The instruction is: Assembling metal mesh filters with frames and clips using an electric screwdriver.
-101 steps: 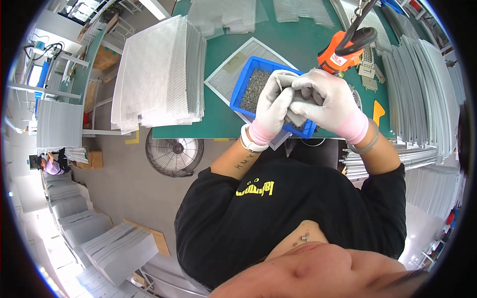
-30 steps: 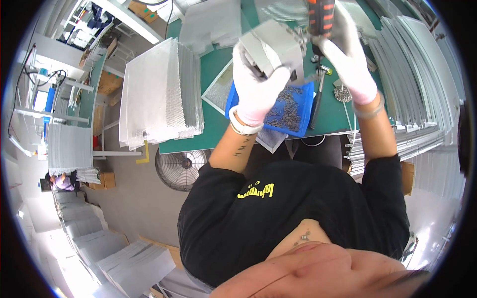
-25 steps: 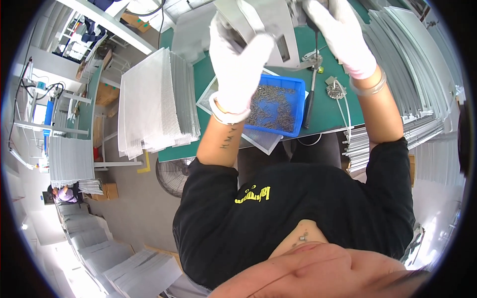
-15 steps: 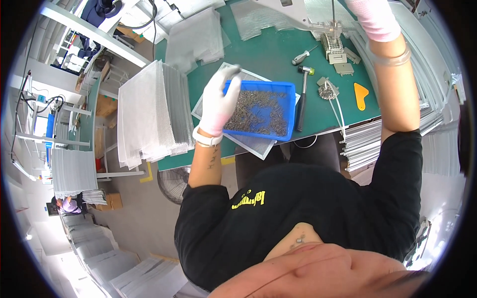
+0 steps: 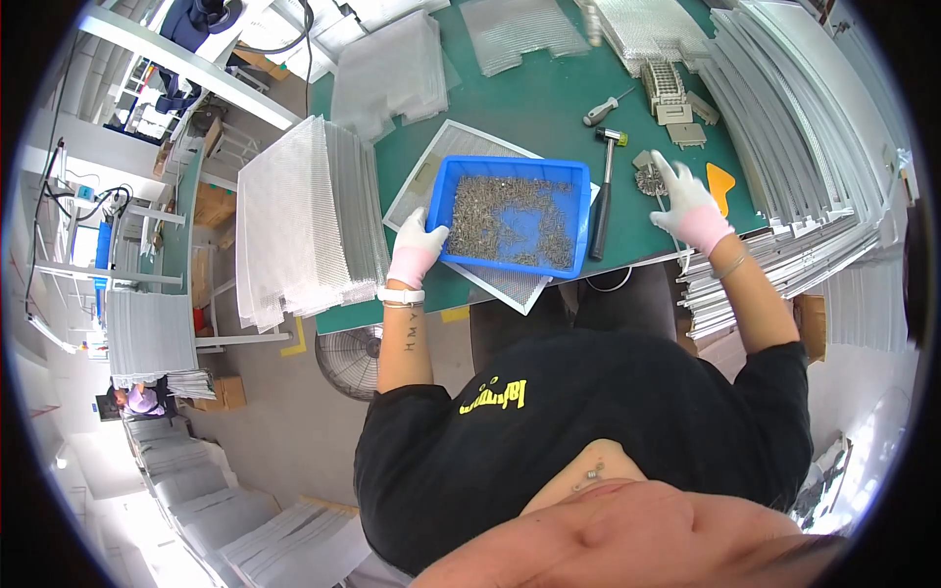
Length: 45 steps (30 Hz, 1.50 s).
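A blue plastic bin [image 5: 510,268] with many small metal pieces [image 5: 480,211] lies on a white-framed mesh panel [image 5: 495,284]. At the bin's left wall, near its lower corner, my left hand [image 5: 416,247] in a white and pink glove grips the rim. My right hand [image 5: 691,208], gloved alike, hovers over the table's right part with fingers spread and nothing held. Beside its fingertips is a round cluster of small metal parts [image 5: 649,180] with a pale strap. A yellow scraper [image 5: 720,184] sits just right of that hand.
Between bin and right hand lies a mallet [image 5: 603,201], with a screwdriver [image 5: 605,108] beyond. A ribbed metal block [image 5: 667,90] stands farther back. Mesh sheets are stacked at left [image 5: 289,225] and right [image 5: 784,118]. Clear sheets [image 5: 387,78] lie at the back.
My right hand has come back from the far right toward me. My left hand has drawn back from over the bin to its left rim. The white arm with a rod has mostly left the view.
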Available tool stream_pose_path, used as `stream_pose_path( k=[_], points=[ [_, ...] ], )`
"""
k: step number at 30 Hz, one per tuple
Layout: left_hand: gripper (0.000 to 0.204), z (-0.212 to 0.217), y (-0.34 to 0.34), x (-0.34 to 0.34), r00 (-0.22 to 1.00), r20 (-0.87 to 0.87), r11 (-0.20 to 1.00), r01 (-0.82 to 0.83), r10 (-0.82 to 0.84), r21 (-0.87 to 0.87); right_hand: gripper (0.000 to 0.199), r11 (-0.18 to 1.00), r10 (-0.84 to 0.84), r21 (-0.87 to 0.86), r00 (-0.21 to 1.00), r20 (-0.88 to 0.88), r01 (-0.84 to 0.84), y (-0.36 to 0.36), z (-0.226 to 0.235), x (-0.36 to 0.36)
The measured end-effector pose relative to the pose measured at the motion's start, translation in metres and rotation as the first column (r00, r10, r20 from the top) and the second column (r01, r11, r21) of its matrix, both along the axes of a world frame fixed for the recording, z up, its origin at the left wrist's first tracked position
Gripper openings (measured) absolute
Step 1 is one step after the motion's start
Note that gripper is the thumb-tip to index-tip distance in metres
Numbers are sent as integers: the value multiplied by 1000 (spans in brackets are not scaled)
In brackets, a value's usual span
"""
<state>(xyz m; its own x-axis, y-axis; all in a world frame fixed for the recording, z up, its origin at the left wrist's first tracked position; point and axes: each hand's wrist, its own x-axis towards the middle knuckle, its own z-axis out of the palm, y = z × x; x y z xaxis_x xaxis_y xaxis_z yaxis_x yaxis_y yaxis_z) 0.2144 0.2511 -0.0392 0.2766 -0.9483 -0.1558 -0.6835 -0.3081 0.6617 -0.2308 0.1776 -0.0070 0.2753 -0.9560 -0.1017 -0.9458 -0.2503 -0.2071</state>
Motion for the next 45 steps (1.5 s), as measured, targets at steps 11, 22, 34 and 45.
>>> stream_pose_path(
  k=[11, 22, 34, 45],
  points=[
    [39, 12, 15, 25, 929, -366, 988, -96, 46, -119, 51, 974, -223, 156, 817, 532, 164, -9, -49, -55],
    [25, 127, 33, -38, 897, -442, 985, -52, -27, -167, 86, 885, -211, 294, 253, 944, -360, 40, 51, 2],
    [24, 85, 20, -67, 795, -598, 994, 105, -108, -40, 85, 989, 80, -141, 965, 249, -46, 30, -15, -20],
    [27, 115, 1, -76, 920, -303, 966, 212, -249, -150, 89, 803, -451, 438, 68, 890, -404, 72, 51, -2]
  ],
)
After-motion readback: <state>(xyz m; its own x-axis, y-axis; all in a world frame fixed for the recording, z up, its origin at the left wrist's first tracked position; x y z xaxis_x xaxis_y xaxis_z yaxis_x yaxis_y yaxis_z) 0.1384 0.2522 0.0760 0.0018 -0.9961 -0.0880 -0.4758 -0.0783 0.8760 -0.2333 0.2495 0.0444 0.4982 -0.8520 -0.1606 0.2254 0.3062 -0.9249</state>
